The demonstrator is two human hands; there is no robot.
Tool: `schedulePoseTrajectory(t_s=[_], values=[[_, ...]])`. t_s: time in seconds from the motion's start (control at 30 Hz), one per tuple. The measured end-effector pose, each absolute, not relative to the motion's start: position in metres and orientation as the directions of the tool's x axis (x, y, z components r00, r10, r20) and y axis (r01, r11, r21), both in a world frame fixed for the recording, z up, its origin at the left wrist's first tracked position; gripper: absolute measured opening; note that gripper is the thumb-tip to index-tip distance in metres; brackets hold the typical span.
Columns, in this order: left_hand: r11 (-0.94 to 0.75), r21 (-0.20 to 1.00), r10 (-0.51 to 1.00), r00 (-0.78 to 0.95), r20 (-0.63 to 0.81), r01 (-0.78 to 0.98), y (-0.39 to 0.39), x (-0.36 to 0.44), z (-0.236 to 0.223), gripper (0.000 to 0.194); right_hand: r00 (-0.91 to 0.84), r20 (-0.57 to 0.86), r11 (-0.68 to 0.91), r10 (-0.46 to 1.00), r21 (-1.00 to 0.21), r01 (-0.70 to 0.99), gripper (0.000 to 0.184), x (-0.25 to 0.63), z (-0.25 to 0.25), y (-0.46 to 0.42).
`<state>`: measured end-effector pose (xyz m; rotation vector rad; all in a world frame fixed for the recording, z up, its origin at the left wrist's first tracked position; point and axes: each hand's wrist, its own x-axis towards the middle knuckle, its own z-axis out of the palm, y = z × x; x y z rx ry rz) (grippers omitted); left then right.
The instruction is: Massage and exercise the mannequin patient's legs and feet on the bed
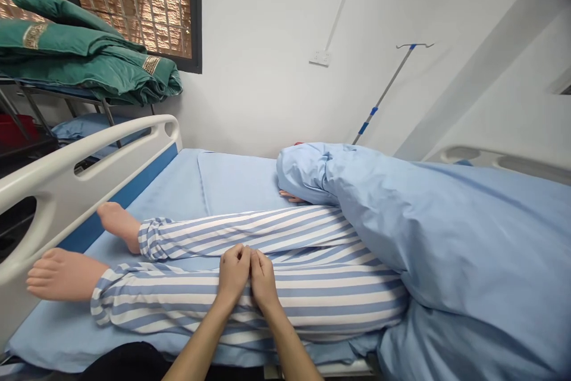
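A figure in blue-and-white striped pyjama trousers [285, 292] lies on a hospital bed, bare feet [62, 274] toward the footboard at left. My left hand [232, 274] and my right hand [264, 280] rest side by side on the nearer striped leg, around the knee, fingers curled over its top and pressed into the fabric. A light blue quilt [446, 238] is pulled back and covers the upper body on the right. Another hand [291, 196] of the lying figure peeks out from under the quilt.
A white and blue footboard [75, 161] rises at left. Folded green blankets [89, 54] lie on a rack by a barred window. An IV pole [383, 93] leans against the white wall. The light blue sheet [232, 182] covers the mattress.
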<state>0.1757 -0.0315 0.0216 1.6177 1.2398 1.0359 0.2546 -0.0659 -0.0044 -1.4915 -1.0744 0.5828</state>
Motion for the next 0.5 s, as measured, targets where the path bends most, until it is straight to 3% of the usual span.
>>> schedulePoseTrajectory(t_s=[0.2,0.37,0.5], values=[[-0.074,0.997,0.979,0.193,0.068,0.024,-0.036,0.193,0.037,0.036,0.51,0.061,0.058,0.858,-0.998,0.022,0.039,0.259,-0.009,-0.064],[-0.143,0.928,0.979,0.184,0.083,0.344,-0.035,0.201,0.005,0.033,0.514,-0.087,0.05,0.853,-0.968,-0.246,0.038,0.26,-0.01,-0.064],[-0.207,0.856,0.974,0.185,0.133,0.475,-0.035,0.2,-0.005,0.031,0.532,-0.006,0.098,0.846,-0.981,-0.166,0.037,0.258,-0.013,-0.062]])
